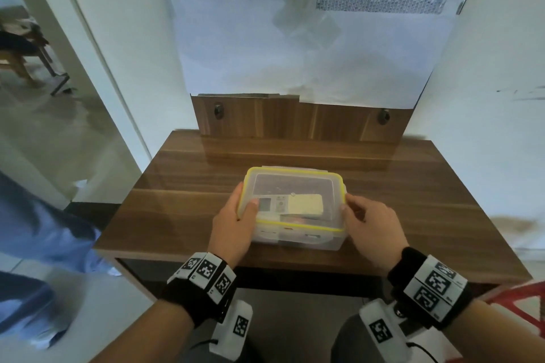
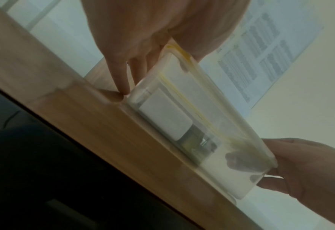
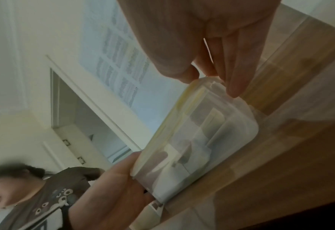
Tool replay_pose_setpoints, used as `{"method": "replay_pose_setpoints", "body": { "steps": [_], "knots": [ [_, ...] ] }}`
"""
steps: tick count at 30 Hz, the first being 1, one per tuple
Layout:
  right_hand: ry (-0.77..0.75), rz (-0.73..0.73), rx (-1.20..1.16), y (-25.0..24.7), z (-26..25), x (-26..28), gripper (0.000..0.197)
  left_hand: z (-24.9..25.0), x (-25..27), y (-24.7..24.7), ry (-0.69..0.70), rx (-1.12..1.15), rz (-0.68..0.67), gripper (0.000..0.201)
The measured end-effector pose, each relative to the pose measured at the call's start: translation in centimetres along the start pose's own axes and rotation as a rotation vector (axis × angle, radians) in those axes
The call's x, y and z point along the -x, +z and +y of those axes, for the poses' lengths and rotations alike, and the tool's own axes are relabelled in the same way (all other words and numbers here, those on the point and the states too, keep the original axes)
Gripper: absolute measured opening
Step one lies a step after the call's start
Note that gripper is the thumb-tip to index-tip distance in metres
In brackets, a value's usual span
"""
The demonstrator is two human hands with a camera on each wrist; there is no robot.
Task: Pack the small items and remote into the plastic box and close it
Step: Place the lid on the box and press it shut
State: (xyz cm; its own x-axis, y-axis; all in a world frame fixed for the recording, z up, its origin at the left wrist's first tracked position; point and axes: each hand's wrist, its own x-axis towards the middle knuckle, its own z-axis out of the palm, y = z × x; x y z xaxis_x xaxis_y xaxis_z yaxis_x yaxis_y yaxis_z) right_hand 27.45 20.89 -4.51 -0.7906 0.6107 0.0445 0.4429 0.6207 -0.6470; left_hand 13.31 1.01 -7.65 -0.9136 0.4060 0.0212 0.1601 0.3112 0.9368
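The clear plastic box [image 1: 298,240] stands near the table's front edge with its yellow-rimmed lid [image 1: 295,181] on top. Through the lid I see the pale remote [image 1: 290,204] lying across other small items. My left hand [image 1: 233,222] grips the box's left end, thumb on the lid and fingers down the side. At the right end my right hand [image 1: 368,222] holds the box, thumb at the lid's rim. The left wrist view shows the box [image 2: 198,118] between the left hand [image 2: 153,31] and right hand [image 2: 304,163]. In the right wrist view the box [image 3: 206,137] sits under the right hand [image 3: 202,31].
The box rests on a brown wooden table [image 1: 413,186] with a raised back panel [image 1: 295,119] bearing two dark knobs. White paper covers the wall behind. A person in blue [image 1: 38,244] stands at the left, and a red stool [image 1: 522,300] is at the lower right.
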Motion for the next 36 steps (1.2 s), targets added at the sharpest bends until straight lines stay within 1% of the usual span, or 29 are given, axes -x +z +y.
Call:
{"method": "replay_pose_setpoints", "body": {
  "steps": [2,5,8,11,14,18,23,28,31,33,36],
  "knots": [
    [0.005,-0.016,-0.026,0.2,0.4,-0.2,0.040,0.0,0.3,0.1,0.017,-0.017,-0.020,0.036],
    [0.062,-0.012,-0.196,0.5,1.3,-0.4,0.040,0.7,0.5,0.0,0.052,-0.058,-0.084,0.032],
    [0.109,0.055,-0.327,0.3,1.6,-0.6,0.039,0.8,0.0,-0.3,0.085,-0.083,-0.125,0.032],
    [0.114,0.109,-0.431,0.4,1.4,-0.3,0.045,0.4,-0.3,-0.3,0.054,-0.024,-0.119,0.032],
    [0.127,0.128,-0.500,0.7,1.6,0.3,0.046,0.4,-0.1,0.0,0.026,-0.020,-0.096,0.058],
    [0.139,0.131,-0.577,0.9,1.9,0.7,0.048,0.4,-0.1,0.2,0.002,0.032,-0.088,0.064],
    [0.122,0.191,-0.616,1.5,1.9,1.2,0.050,0.5,-0.3,0.5,0.045,0.026,-0.080,0.062],
    [0.159,0.183,-0.657,2.1,2.6,1.1,0.051,0.5,-0.1,0.7,0.074,-0.046,-0.104,0.064],
    [0.159,0.159,-0.623,2.4,2.9,1.0,0.051,0.3,-0.1,0.7,0.093,-0.060,-0.089,0.066],
    [0.155,0.122,-0.590,2.6,2.9,1.0,0.050,0.1,0.0,0.6,0.084,-0.035,-0.067,0.067],
    [0.132,0.095,-0.518,2.6,2.8,0.9,0.049,-0.6,0.1,0.7,0.021,0.107,-0.058,0.064]
  ]
}}
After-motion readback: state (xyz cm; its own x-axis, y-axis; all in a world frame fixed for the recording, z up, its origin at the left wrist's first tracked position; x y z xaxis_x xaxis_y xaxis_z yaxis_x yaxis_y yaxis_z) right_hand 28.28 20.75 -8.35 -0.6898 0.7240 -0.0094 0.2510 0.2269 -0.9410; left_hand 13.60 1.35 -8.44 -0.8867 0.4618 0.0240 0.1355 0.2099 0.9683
